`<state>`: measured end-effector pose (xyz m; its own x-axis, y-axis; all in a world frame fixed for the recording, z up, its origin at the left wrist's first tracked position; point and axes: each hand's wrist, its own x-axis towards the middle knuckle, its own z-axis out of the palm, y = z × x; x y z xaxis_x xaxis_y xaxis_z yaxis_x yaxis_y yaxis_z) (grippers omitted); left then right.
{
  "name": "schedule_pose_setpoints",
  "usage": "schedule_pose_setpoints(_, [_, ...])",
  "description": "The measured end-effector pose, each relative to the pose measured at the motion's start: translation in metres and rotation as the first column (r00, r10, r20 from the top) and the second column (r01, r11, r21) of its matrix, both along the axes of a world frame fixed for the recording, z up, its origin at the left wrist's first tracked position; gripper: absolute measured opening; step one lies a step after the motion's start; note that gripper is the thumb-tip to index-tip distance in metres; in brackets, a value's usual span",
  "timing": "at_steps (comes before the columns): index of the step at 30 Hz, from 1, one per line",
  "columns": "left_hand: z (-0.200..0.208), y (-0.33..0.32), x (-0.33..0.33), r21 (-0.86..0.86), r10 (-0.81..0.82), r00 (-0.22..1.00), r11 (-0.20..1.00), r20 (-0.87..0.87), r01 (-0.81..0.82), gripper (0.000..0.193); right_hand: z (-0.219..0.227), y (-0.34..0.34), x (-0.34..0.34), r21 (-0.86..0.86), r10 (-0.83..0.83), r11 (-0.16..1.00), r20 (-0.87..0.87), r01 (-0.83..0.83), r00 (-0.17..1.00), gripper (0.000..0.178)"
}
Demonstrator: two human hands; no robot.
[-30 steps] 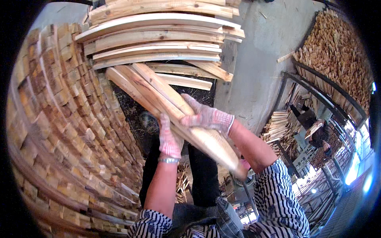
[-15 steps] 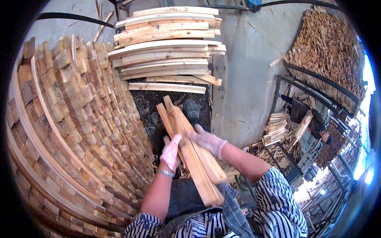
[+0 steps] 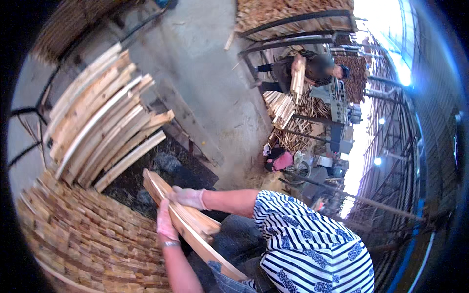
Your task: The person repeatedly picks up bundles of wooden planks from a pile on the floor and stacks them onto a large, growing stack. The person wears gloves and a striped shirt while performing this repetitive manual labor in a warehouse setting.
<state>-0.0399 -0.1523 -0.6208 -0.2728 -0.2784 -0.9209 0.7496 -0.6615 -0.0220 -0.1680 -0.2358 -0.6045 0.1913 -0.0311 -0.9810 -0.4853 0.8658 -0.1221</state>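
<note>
My hands wear thin pale pinkish gloves and share a small bundle of wooden boards (image 3: 195, 238). The bundle slants from above my boots down toward my lap, and its near end meets my denim apron. My left hand (image 3: 165, 222) closes on the left side of the boards. From above and the right, my right hand (image 3: 189, 197) grips the same bundle. Some fingers are hidden behind the wood. Ahead to the left, a layered pile of longer boards (image 3: 105, 115) lies beside a dark surface at my feet.
Tightly stacked lumber (image 3: 93, 244), seen end-on, fills the lower left. Across the concrete floor (image 3: 205, 73) a co-worker (image 3: 283, 73) carries boards near a metal rack (image 3: 293, 41). Scattered wood offcuts (image 3: 312, 107), a wheel (image 3: 299, 171) and a pink item (image 3: 282, 160) are at right.
My view has swung to the right, so the board pile now appears farther left. Both hands still hold the bundle, whose boards are drawn closer together. The co-worker shows more fully.
</note>
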Motion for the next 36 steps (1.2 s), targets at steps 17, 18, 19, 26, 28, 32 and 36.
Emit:
schedule_pose_setpoints(17, [0.337, -0.289, 0.108, -0.633, 0.048, 0.812, 0.654, 0.582, 0.415, 0.057, 0.307, -0.256, 0.077, -0.767, 0.123, 0.572, 0.433, 0.293, 0.893, 0.092])
schedule_pose_setpoints(18, [0.378, -0.29, 0.105, -0.629, 0.067, 0.807, 0.666, 0.587, 0.402, 0.054, 0.302, -0.266, 0.085, -0.832, 0.168, 0.467, 0.416, 0.3, 0.894, 0.088])
schedule_pose_setpoints(19, [0.388, -0.291, 0.117, -0.64, 0.085, 0.81, 0.663, 0.581, 0.389, 0.052, 0.27, -0.277, 0.119, -0.891, 0.201, 0.337, 0.384, 0.304, 0.901, 0.085])
schedule_pose_setpoints(26, [0.473, -0.276, 0.185, -0.671, 0.362, 0.622, 0.638, 0.694, 0.378, 0.068, 0.403, -0.285, 0.176, -0.693, 0.258, 0.481, 0.698, 0.537, 0.668, 0.049])
schedule_pose_setpoints(28, [0.488, -0.247, 0.185, -0.755, 0.506, 0.566, 0.511, 0.651, 0.411, 0.089, 0.417, -0.27, 0.177, -0.626, 0.322, 0.567, 0.766, 0.535, 0.556, 0.056])
schedule_pose_setpoints(32, [0.526, -0.194, 0.18, -0.777, 0.584, 0.517, 0.408, 0.625, 0.479, 0.115, 0.451, -0.229, 0.17, -0.688, 0.43, 0.364, 0.722, 0.628, 0.542, 0.065])
schedule_pose_setpoints(36, [0.595, -0.133, 0.11, -0.566, 0.548, 0.232, 0.584, 0.804, 0.581, 0.112, 0.517, -0.155, 0.122, -0.63, 0.525, 0.338, 0.743, 0.7, 0.415, 0.077])
